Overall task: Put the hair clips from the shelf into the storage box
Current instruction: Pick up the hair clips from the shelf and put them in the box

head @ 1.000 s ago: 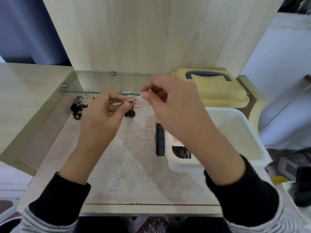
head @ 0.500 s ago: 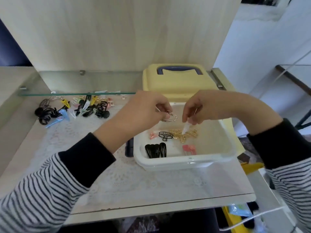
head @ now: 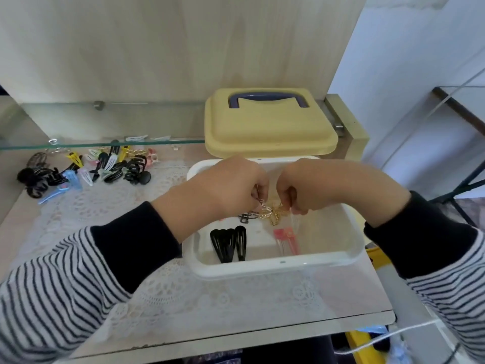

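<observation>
Over storage box, black clips inside | left grip pinches gold clip | right grip pinches clear clip

The box is showing glossy white plastic, the lid a duller yellow plastic. Black clips are gleaming, the gold clip is glinting like metal — the lace is looking matt, the shelf clear glass, the panel smooth wood grain.

Grey-striped sleeves, black cuffs
</observation>
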{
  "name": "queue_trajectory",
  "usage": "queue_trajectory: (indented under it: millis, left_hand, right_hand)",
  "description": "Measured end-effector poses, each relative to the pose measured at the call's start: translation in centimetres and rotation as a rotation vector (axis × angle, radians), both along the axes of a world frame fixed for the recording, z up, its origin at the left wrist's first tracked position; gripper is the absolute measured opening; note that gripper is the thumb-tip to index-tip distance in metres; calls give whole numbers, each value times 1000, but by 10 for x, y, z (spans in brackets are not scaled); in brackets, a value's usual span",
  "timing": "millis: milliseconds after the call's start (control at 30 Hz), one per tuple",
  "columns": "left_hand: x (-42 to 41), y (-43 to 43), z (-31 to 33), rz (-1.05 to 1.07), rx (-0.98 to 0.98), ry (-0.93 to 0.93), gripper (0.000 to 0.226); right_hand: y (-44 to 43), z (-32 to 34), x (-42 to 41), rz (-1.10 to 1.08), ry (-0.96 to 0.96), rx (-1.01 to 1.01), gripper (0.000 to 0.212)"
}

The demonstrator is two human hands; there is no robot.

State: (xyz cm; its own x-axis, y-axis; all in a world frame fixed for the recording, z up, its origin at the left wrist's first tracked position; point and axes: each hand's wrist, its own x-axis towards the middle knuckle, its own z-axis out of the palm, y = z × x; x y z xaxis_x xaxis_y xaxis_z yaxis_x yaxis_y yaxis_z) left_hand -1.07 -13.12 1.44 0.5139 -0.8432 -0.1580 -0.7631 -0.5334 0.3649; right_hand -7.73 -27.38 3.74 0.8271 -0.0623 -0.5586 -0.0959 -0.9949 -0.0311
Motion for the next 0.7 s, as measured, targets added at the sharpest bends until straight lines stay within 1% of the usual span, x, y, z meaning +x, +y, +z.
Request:
queue_trajectory:
  millis: [200, 367, 533, 700]
  left_hand:
    - [-4, -13, -11, -87, 108, 29, 15]
    - [-4, -19, -15, -120, 150, 14, 16]
    - [-2, -20, -18, -121, 151, 28, 21]
    - [3, -17, -14, -67, 101, 45, 25]
  right_hand:
    - [1, -10, 6, 62, 122, 7, 19]
    - [6, -15, 7, 148, 183, -72, 21]
    - [10, -20, 5, 115, 130, -105, 23]
    - [12, -6, 2, 94, 96, -89, 19]
